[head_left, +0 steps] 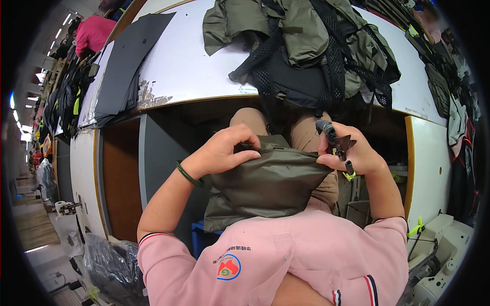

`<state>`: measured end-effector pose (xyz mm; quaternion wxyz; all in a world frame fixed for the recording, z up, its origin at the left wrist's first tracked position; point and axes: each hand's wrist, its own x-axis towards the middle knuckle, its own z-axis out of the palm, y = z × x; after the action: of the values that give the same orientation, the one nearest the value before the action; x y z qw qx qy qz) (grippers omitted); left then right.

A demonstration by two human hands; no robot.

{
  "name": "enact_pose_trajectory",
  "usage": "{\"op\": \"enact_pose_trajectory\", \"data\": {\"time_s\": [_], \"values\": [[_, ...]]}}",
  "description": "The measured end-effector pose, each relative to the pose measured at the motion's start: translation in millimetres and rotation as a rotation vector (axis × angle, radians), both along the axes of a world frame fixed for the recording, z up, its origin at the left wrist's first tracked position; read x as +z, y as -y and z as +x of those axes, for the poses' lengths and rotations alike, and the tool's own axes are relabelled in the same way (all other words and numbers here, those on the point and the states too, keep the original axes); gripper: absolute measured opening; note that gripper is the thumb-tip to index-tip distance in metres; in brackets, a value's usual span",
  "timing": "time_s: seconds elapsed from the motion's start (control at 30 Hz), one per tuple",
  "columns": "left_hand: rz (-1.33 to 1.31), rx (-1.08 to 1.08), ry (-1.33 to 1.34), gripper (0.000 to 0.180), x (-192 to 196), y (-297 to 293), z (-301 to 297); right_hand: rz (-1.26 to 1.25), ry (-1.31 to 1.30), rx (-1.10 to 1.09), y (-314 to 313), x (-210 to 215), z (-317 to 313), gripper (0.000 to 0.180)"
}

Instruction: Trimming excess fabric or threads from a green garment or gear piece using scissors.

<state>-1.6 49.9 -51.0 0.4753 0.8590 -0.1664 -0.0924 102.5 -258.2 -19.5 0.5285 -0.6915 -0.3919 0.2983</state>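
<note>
A dark olive piece of coated fabric [263, 186] lies over my lap, its upper edge lifted and folded. At that edge my left hand [227, 148] pinches the cloth between thumb and fingers, with a green bangle [189, 174] on the wrist. My right hand [360, 153] pinches the right corner of the fabric. The same hand also keeps a small dark hand tool [329, 131] against its fingers; a yellow-green tie hangs by it, and I cannot make out its exact kind. Between the two hands the fabric edge is stretched.
Beyond my knees stands a white-topped table [194, 66]. An olive-and-black backpack [306, 56] with mesh straps hangs over its near edge. Dark grey flat sheets [125, 61] lie at the left. A sewing machine [441, 260] stands at lower right, and a blue bin [201, 237] is beside my lap.
</note>
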Motion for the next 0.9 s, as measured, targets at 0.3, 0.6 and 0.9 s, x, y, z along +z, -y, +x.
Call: {"op": "enact_pose_trajectory", "data": {"time_s": [0.3, 0.6, 0.9], "values": [[-0.268, -0.058, -0.087, 0.012, 1.7, 21.9, 9.5, 0.002, 0.001, -0.017, 7.3, -1.0, -0.1, 0.022], [-0.464, -0.025, -0.395, 0.020, 11.6, 40.5, 0.0, -0.144, 0.378, -0.071, 12.7, -14.7, -5.6, 0.036], [-0.503, 0.101, -0.481, 0.018, 7.7, 45.4, -6.7, -0.496, 0.753, 0.034, 14.2, 14.5, 4.0, 0.060]]}}
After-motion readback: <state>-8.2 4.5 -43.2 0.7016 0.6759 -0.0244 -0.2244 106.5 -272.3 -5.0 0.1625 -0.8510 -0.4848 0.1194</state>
